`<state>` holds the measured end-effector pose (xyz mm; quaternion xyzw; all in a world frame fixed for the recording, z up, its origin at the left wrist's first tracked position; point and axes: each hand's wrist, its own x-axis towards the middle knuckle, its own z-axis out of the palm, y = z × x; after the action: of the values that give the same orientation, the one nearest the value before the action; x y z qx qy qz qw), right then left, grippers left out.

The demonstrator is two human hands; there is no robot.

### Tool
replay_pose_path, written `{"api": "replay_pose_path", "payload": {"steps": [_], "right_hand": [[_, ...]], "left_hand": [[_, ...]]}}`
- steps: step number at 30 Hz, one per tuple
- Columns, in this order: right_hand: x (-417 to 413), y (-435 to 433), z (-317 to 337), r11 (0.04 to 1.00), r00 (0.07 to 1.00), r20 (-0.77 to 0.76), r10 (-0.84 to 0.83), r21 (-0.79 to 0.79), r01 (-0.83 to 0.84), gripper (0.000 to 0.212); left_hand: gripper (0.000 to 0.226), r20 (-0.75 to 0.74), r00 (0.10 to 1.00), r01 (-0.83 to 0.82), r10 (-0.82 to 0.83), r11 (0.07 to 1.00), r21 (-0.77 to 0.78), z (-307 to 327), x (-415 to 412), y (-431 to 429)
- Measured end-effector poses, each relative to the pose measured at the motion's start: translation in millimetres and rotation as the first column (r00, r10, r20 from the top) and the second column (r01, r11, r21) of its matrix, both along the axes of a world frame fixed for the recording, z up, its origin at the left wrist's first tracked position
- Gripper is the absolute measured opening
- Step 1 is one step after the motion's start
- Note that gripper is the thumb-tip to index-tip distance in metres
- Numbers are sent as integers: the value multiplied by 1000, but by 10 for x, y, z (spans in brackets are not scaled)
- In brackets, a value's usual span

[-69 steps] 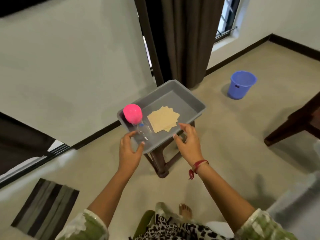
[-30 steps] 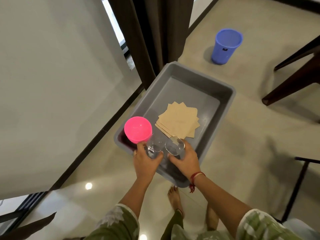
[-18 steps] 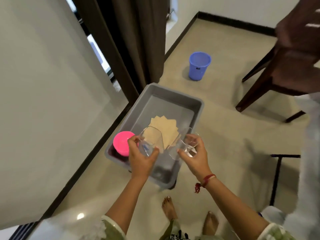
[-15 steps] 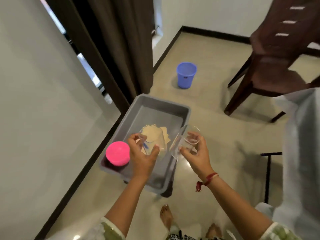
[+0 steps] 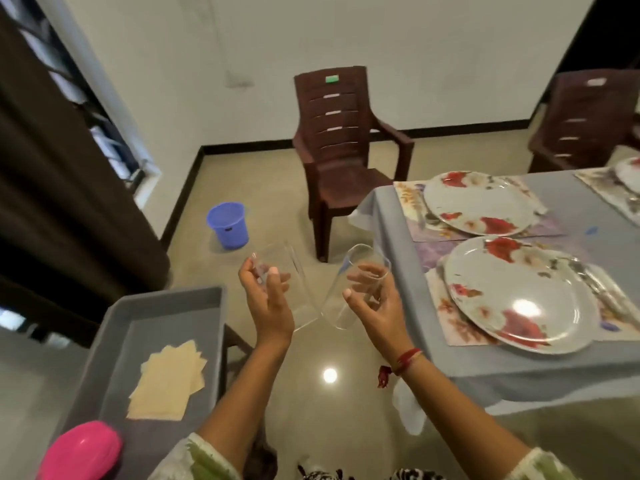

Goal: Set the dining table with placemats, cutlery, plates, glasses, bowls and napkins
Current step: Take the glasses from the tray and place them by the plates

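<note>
Two glasses held in the air beside the dining table (image 5: 585, 213).
Left hand (image 5: 266, 299) grips the left glass (image 5: 292, 289), right hand (image 5: 375, 306) the right glass (image 5: 348, 292), fingers curled round each; both glasses tilt, bases close together, just off the table's edge.

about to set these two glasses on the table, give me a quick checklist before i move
1. Left grip curled round the left glass: ok.
2. Right grip curled round the right glass: ok.
3. Glasses upright: not ok, both are tilted.
4. Glass bases apart from each other: cannot tell, they look very close.
5. Glasses over the table: not ok, they are over the floor.
6. Bare cloth free past the near plate: ok.
</note>
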<state>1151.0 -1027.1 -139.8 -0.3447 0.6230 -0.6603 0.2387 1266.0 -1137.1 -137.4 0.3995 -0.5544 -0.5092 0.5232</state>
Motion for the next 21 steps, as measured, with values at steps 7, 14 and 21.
{"api": "replay_pose_path", "payload": {"steps": [7, 14, 21], "right_hand": [[-808, 704, -7, 973, 975, 21, -221, -63, 221, 44], [-1300, 1027, 18, 916, 918, 54, -394, -61, 397, 62], [-1547, 919, -59, 885, 884, 74, -461, -41, 465, 70]], "left_hand": [[100, 54, 974, 220, -220, 975, 12, 106, -1045, 550], [74, 208, 919, 354, -335, 933, -60, 184, -1578, 826], [64, 276, 863, 459, -423, 885, -79, 203, -1829, 617]]}}
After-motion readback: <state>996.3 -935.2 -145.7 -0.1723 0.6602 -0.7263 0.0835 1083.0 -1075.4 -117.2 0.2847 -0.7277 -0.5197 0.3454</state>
